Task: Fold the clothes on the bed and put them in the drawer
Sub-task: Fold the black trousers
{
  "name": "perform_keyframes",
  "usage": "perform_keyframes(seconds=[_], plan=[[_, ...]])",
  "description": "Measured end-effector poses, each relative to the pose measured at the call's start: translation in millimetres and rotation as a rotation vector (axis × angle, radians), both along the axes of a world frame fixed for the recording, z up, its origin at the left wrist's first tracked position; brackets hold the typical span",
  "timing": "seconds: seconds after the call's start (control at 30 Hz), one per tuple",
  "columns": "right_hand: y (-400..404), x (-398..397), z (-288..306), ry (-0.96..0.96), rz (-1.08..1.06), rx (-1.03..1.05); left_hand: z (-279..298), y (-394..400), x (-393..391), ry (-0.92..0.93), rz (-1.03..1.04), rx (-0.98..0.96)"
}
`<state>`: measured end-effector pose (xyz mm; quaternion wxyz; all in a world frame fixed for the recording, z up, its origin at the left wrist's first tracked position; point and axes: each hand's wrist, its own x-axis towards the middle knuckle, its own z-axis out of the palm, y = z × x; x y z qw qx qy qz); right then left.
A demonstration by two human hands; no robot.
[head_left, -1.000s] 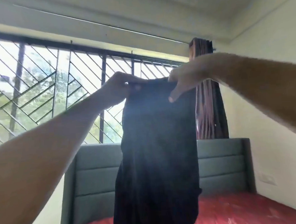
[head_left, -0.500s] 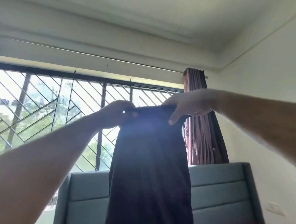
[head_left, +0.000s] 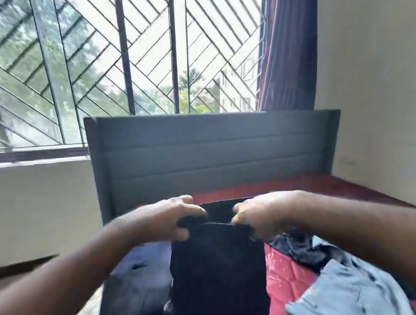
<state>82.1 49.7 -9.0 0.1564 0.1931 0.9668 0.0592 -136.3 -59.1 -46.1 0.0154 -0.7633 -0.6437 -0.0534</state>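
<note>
Two hands at frame centre: left hand (head_left: 168,218) and right hand (head_left: 258,215), fingers curled, pinch the top edge of a black garment (head_left: 219,272) hanging down over the bed (head_left: 324,187). Pale blue shirt (head_left: 349,292) lower right, dark folded piece (head_left: 134,284) lower left. Judgement: keep both corners level, lower flat onto bare bedding, then fold.

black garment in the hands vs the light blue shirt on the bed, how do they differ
The black garment is held up by its top edge, gripped by the left hand and the right hand; the light blue shirt lies loose on the bed, untouched. The black garment hangs fairly flat and straight; the light blue shirt is crumpled. One is very dark, the other pale. Both are clothes over the red bed.
</note>
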Motion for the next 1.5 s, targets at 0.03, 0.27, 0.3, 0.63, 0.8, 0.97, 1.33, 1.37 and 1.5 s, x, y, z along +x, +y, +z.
perform_keyframes(seconds=[0.03,0.27,0.3,0.63,0.8,0.97,1.33,1.37,1.5], plan=[[2.1,2.6,-19.3,0.077,0.018,-0.052,-33.2,-1.9,-4.8,-0.084,0.036,0.027],[-18.2,4.5,-198.7,0.786,-0.418,-0.4,-192.2,-32.9,43.6,-0.503,0.159,0.037],[-25.7,3.0,-216.3,0.774,-0.427,-0.394,-205.5,-34.3,51.3,-0.507,0.187,0.038],[-59.3,7.5,-313.6,0.512,-0.575,-0.445,-283.7,-47.2,73.8,-0.822,0.347,0.012],[-58.5,12.0,-322.4,0.445,-0.615,-0.231,-301.8,-62.3,85.8,-0.732,0.248,0.13],[-52.8,13.8,-326.2,0.207,-0.528,-0.088,-319.9,-64.5,101.8,-0.613,0.23,0.174],[-49.2,19.0,-341.2,0.474,-0.996,-1.085,-329.6,-59.3,106.2,-0.766,0.3,0.167],[-49.3,21.1,-342.4,0.5,-1.069,-1.259,-329.1,-60.5,106.1,-0.75,0.285,0.161],[-52.4,23.8,-348.4,0.387,-1.016,-1.204,-330.2,-68.1,109.5,-0.559,0.235,0.118]])
